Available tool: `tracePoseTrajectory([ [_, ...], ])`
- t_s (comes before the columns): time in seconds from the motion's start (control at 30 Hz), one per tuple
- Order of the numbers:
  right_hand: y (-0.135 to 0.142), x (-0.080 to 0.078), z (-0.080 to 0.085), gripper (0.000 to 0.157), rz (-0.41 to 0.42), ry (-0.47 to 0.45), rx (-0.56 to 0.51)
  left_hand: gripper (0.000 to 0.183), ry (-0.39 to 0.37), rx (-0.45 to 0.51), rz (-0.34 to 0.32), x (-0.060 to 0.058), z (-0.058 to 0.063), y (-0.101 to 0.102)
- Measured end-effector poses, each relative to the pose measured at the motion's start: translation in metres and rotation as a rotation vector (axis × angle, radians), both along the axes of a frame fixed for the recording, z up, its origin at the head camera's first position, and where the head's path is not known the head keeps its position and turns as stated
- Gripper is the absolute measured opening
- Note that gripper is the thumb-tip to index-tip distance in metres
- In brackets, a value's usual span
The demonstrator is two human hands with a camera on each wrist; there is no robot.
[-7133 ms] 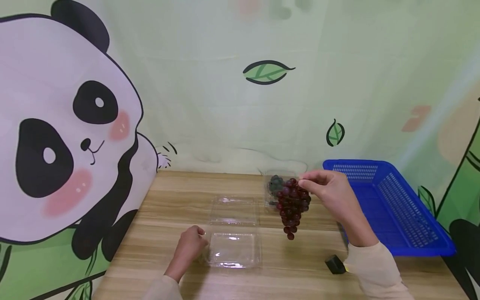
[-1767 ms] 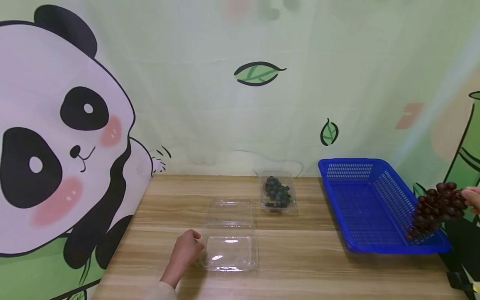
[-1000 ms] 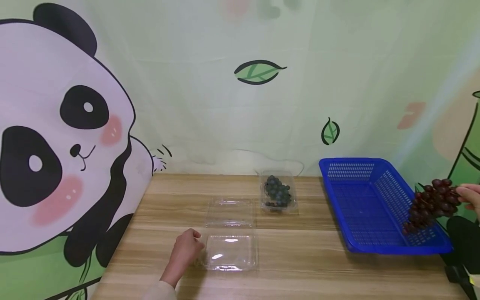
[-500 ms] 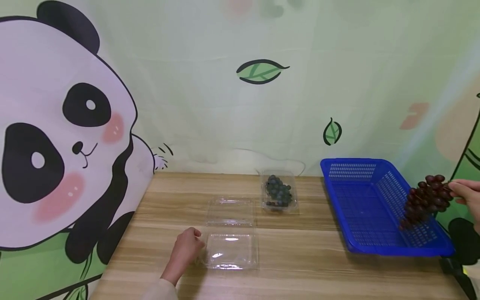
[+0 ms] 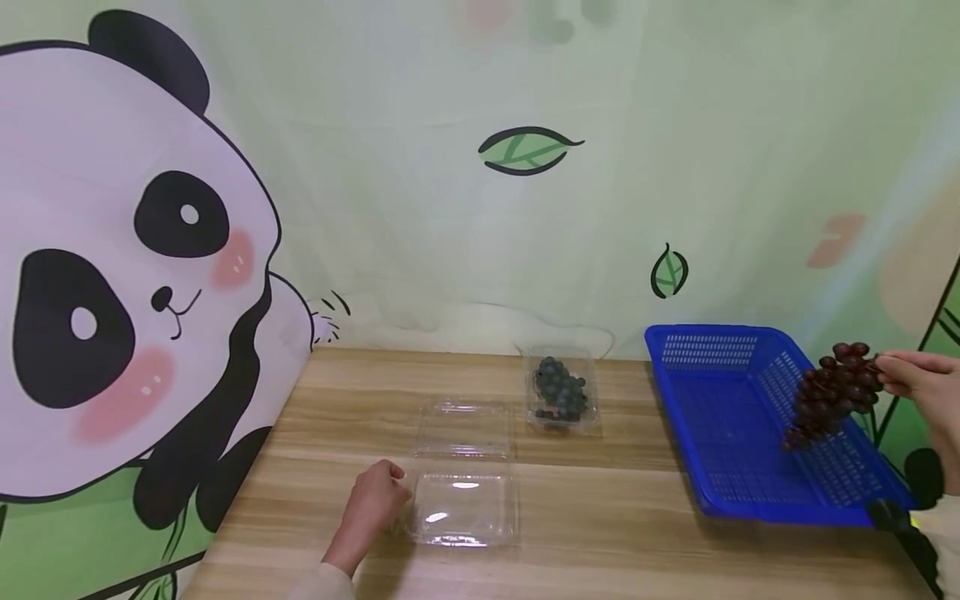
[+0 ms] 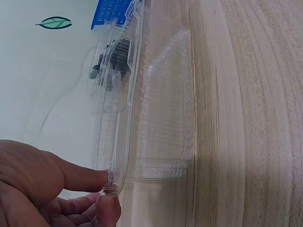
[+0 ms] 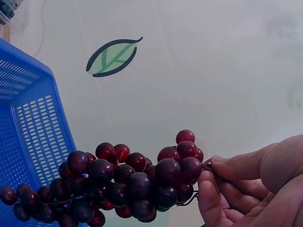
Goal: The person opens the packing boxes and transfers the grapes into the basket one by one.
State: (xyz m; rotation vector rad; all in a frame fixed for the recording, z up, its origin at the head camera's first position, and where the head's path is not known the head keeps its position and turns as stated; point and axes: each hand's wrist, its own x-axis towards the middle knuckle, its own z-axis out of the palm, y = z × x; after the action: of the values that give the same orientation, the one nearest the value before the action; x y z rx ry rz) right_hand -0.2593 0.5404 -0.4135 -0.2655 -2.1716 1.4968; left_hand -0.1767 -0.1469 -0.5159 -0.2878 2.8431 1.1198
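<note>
A bunch of dark red grapes (image 5: 836, 390) hangs tilted over the right side of the blue basket (image 5: 731, 442). My right hand (image 5: 926, 392) pinches its stem between thumb and fingers; the right wrist view shows the stem end and the grapes (image 7: 137, 184) closely. An unfolded clear plastic clamshell box (image 5: 465, 508) lies on the table, with no fruit in it. At its left edge, my left hand (image 5: 375, 500) pinches the rim, as the left wrist view shows with thumb and finger on the clear box (image 6: 120, 142).
Behind the clamshell, a second clear box (image 5: 531, 400) holds a bunch of dark blue grapes (image 5: 561, 390). The wooden table (image 5: 600, 533) meets a printed backdrop (image 5: 420, 233) at its back edge. A black strap end (image 5: 892, 517) hangs near the right wrist.
Over seven seconds, the red grapes went from mid-table to the far right beyond the basket. In the last second they moved back left over its right side. The left hand stays at the clamshell.
</note>
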Motion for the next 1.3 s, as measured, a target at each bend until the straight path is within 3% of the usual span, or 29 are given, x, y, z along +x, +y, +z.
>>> tracePoseTrajectory([
  [0.03, -0.010, 0.003, 0.008, 0.013, 0.003, -0.004, -0.031, 0.028, 0.004, -0.003, 0.000, 0.000, -0.001, 0.000],
  [0.17, -0.044, 0.013, 0.038, 0.035, -0.003, -0.068, -0.063, 0.027, 0.013, -0.003, -0.003, 0.000, -0.001, 0.000],
  [0.27, -0.055, 0.012, 0.048, 0.044, -0.020, -0.133, -0.043, 0.027, 0.015, -0.002, -0.001, 0.001, 0.000, 0.001],
  [0.37, -0.058, 0.007, 0.051, 0.039, -0.037, -0.191, -0.038, 0.027, 0.018, -0.004, -0.001, 0.001, 0.000, 0.001],
  [0.53, -0.060, 0.000, 0.053, 0.018, -0.076, -0.322, 0.035, 0.027, 0.034, -0.011, -0.005, 0.002, 0.000, 0.002],
  [0.7, -0.061, -0.008, 0.056, 0.041, -0.105, -0.434, -0.016, 0.026, 0.043, -0.017, -0.004, 0.002, 0.001, 0.003],
  [0.8, -0.062, -0.014, 0.056, 0.032, -0.109, -0.417, -0.048, 0.027, 0.038, -0.016, -0.005, 0.003, 0.000, 0.002],
  [0.87, -0.063, -0.018, 0.054, 0.015, -0.098, -0.365, -0.073, 0.027, 0.025, -0.010, -0.006, 0.003, 0.000, 0.002],
  [0.97, -0.064, -0.024, 0.052, 0.022, -0.084, -0.303, -0.116, 0.028, 0.015, -0.004, -0.009, 0.004, -0.002, 0.002],
  [1.13, -0.067, -0.034, 0.048, 0.013, -0.089, -0.308, -0.139, 0.028, 0.036, -0.010, -0.009, 0.003, -0.002, 0.001],
  [1.3, -0.067, -0.043, 0.042, 0.020, -0.088, -0.281, -0.255, 0.028, 0.034, -0.006, -0.003, 0.004, -0.001, 0.001],
])
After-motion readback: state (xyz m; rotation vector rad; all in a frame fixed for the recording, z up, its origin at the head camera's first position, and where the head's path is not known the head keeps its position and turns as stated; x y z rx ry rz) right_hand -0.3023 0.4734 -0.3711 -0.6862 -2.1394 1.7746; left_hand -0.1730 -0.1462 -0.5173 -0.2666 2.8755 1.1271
